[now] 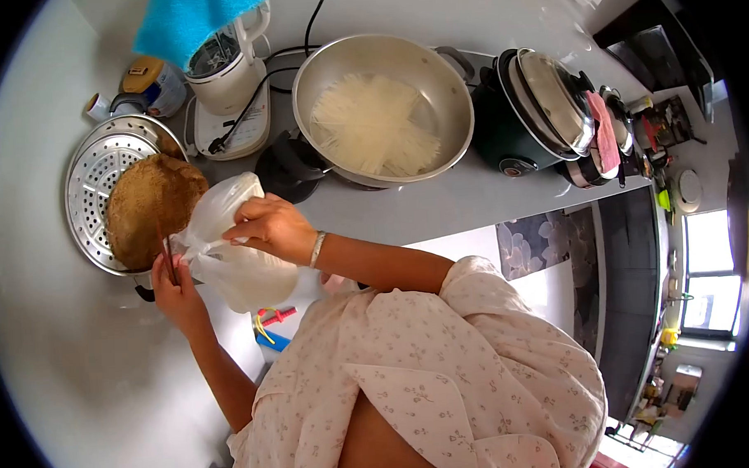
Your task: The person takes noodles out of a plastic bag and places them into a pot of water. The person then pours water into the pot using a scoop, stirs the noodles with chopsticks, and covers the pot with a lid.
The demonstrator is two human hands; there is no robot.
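My left hand (177,294) is closed around thin brown chopsticks (169,256) beside the knot of a white plastic bag. The fingers of my right hand (277,227) pinch the white plastic bag (242,267) near its top; pale contents show through it. Left of the bag, a brown round mass (153,210) rests on a perforated steamer tray (100,179) in a metal pot. Pale thin noodles (372,123) lie fanned out in a large steel pan (454,144) on the counter.
A blender (221,87) under a blue cloth (192,22) stands behind the steamer, with a jar (161,89) beside it. A black kettle-like item (290,167) is near the pan. A dark green cooker (503,135) holds metal lids. Colored items (272,328) lie below the bag.
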